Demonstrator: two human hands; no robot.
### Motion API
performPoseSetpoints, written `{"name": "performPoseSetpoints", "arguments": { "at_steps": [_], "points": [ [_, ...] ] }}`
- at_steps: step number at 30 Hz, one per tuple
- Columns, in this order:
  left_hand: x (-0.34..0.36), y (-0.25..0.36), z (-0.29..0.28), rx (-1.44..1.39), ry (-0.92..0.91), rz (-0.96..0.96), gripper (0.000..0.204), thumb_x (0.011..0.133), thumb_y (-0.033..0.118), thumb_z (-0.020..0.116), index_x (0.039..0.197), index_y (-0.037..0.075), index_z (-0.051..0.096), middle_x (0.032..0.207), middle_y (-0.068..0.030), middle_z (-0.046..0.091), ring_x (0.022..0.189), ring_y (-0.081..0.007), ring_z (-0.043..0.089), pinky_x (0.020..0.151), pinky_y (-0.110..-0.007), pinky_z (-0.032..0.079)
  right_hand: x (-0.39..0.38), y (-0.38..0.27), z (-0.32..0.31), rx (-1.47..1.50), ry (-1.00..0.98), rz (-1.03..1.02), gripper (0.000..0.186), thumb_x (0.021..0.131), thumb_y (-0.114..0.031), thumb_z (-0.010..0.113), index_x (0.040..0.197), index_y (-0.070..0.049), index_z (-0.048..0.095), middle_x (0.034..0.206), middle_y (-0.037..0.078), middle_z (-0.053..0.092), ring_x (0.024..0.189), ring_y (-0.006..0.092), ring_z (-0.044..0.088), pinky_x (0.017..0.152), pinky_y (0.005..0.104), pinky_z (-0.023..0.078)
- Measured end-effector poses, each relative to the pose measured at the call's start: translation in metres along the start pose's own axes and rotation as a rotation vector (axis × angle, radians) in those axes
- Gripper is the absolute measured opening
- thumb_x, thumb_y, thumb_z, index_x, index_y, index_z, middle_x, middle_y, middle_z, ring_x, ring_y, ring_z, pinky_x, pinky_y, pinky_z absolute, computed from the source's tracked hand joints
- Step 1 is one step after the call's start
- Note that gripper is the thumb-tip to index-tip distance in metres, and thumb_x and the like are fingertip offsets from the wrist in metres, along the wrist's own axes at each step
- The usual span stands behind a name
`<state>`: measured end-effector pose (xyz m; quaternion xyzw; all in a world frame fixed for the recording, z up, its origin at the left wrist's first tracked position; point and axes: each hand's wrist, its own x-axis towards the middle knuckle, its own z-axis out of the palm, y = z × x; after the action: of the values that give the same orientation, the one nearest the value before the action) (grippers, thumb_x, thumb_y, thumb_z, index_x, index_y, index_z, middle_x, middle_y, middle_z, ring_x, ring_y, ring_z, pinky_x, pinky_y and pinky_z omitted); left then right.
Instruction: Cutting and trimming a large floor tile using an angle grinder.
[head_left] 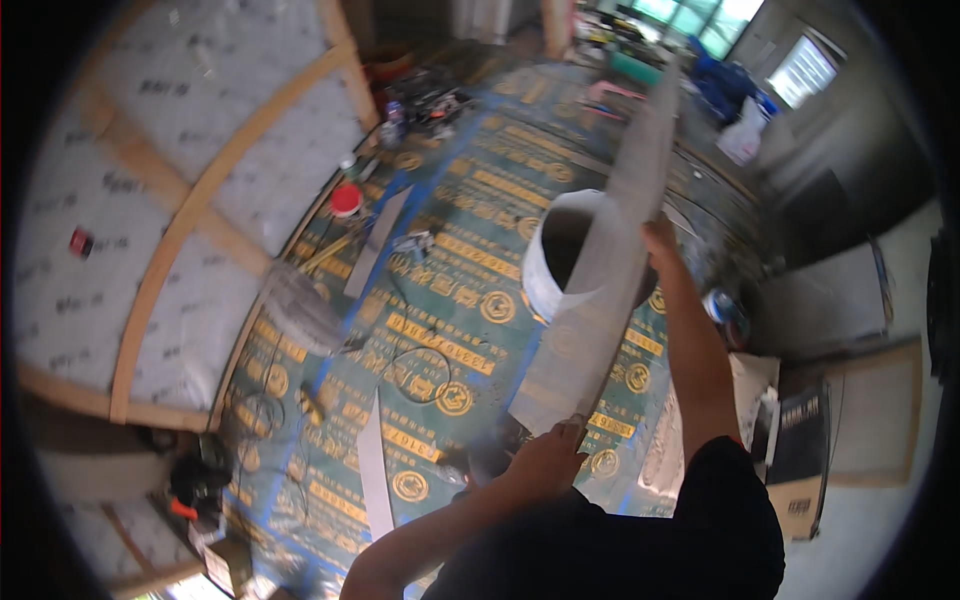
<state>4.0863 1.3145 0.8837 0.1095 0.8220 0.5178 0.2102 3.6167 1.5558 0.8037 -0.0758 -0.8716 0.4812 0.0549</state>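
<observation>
A long, narrow grey board [590, 335] slants from near my body to the far right. My left hand [548, 462] is closed on its near end, fingers at the lower right corner. Farther along, my right hand [657, 242] grips the board's right edge with the arm stretched out. Under the board stands a white bucket [540, 265], its right side partly covered. What the board is made of I cannot tell; motion blurs its surface somewhat.
Green printed sheeting [460, 350] covers the floor. Offcut strips [374, 475], a cable and a red-topped container [346, 200] lie around. At left leans a wood-framed panel [200, 200]. A cardboard box [800, 460] stands at right. Clutter lines the far end.
</observation>
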Motion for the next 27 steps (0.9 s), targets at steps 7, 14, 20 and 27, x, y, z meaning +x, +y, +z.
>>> {"name": "performPoseSetpoints", "arguments": {
  "at_steps": [7,14,20,27],
  "points": [
    [0.017,-0.012,-0.033,0.089,-0.189,0.011,0.077,0.095,0.033,0.068,0.146,-0.009,0.030,0.131,-0.0387,0.054,0.109,-0.0532,0.063,0.090,-0.055,0.054,-0.054,-0.056,0.025,-0.141,0.055,-0.063,0.046,0.080,-0.012,0.053,0.124,-0.001,0.062,0.113,0.026,0.069,0.102,0.0429,0.068,0.086,0.0477,0.054],
    [0.048,-0.052,-0.092,0.073,-0.368,0.195,0.073,0.095,0.042,0.068,0.148,-0.003,0.043,0.138,-0.0288,0.058,0.115,-0.0447,0.064,0.097,-0.050,0.052,-0.070,-0.086,0.016,-0.152,0.072,0.100,0.050,0.079,-0.010,0.053,0.128,-0.005,0.063,0.109,0.024,0.071,0.099,0.0390,0.069,0.087,0.0454,0.053],
    [0.107,-0.124,-0.182,0.072,-0.332,-0.049,0.066,0.094,0.042,0.070,0.143,0.002,0.052,0.131,-0.0221,0.066,0.112,-0.0353,0.069,0.097,-0.046,0.053,-0.069,-0.094,0.032,-0.164,0.115,0.116,0.050,0.083,-0.011,0.053,0.132,-0.005,0.060,0.119,0.027,0.068,0.113,0.0420,0.065,0.096,0.0442,0.050],
    [0.172,-0.161,-0.293,-0.030,-0.212,-0.122,0.048,0.096,0.034,0.071,0.128,-0.002,0.062,0.120,-0.0159,0.070,0.109,-0.0287,0.070,0.092,-0.036,0.054,-0.064,-0.127,0.027,-0.195,0.039,0.212,0.059,0.087,-0.016,0.056,0.145,-0.008,0.051,0.126,0.028,0.065,0.118,0.0432,0.063,0.100,0.0440,0.049]
  ]
}}
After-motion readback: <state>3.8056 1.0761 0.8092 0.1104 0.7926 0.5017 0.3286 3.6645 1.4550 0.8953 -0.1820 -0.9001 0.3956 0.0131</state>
